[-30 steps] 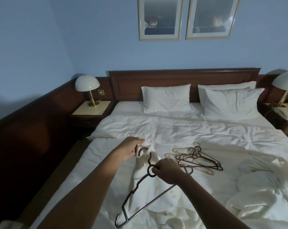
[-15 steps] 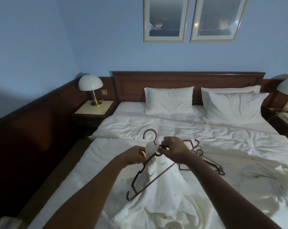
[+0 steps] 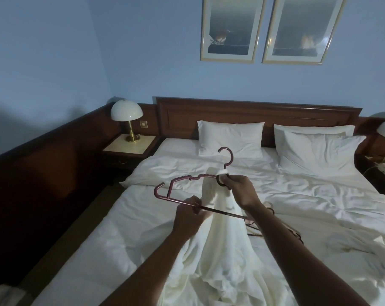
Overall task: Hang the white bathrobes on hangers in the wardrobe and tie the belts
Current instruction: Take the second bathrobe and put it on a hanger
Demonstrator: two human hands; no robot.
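Observation:
A dark red plastic hanger (image 3: 182, 181) is held up over the bed, its hook pointing up. My right hand (image 3: 240, 191) grips the hanger at its neck together with a bit of white bathrobe (image 3: 218, 235) fabric. The robe drapes down from there onto the bed. My left hand (image 3: 190, 219) holds the robe's cloth by the hanger's lower bar. A second white bathrobe (image 3: 361, 244) lies crumpled at the right of the bed. Spare hangers (image 3: 273, 226) lie on the bed behind my right forearm, partly hidden.
The white bed (image 3: 297, 191) has two pillows (image 3: 231, 138) against a wooden headboard (image 3: 253, 113). A nightstand with a lamp (image 3: 127, 120) stands at the left, another lamp at the right edge. Floor runs along the bed's left side. No wardrobe is in view.
The hanger has been raised and turned level, hook up. My right hand rose with it, and my left hand dropped from the robe's top to the lower bar.

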